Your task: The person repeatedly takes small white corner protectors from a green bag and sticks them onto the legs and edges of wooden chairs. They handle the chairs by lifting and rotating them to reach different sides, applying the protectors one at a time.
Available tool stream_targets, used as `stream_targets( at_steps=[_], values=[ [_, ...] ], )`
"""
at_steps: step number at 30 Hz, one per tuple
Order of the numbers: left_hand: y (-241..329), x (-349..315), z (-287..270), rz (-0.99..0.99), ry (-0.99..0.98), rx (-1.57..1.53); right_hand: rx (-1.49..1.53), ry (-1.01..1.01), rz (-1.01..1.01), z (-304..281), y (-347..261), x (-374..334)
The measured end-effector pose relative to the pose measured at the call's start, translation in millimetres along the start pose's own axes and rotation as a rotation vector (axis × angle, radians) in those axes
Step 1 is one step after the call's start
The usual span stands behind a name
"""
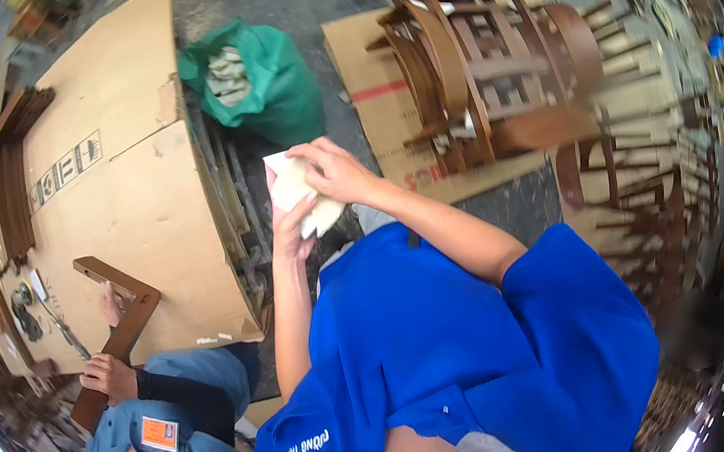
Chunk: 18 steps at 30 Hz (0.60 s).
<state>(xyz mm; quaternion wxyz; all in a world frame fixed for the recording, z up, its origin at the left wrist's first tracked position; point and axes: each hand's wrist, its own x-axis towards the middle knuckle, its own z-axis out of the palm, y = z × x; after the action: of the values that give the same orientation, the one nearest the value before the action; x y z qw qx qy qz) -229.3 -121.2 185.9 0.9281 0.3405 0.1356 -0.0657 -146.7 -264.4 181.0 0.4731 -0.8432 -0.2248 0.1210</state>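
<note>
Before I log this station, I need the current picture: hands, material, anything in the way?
Left hand gripping pale sheet, right hand laid over it. Sheet looks folded. Green sack just beyond; nothing seen blocking the hands.

Cream-white sheet, cloth or paper (couldn't tell), was approx. mid-scene, folded or bunched up, left hand gripping it w/ thumb on top, right hand laid over its right side. Squarish corner stuck out far left; pointed, uneven end hung toward near right.
</note>
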Motion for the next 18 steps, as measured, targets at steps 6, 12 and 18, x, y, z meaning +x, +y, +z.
stream_targets(
  at_steps=[6, 12, 18],
  values=[
    [-71, -24, 34, -0.185, 0.023, -0.016, -0.164, 0.332, -0.071, -32, 28, -97],
    [-102, -5, 85, -0.266, -0.169, 0.157, 0.467, 0.496, 0.258, -90, 75, -136],
    [-160, 27, 97, -0.373, -0.102, 0.221, 1.118, 1.193, 0.487, -213, 215, -213]
  ],
)
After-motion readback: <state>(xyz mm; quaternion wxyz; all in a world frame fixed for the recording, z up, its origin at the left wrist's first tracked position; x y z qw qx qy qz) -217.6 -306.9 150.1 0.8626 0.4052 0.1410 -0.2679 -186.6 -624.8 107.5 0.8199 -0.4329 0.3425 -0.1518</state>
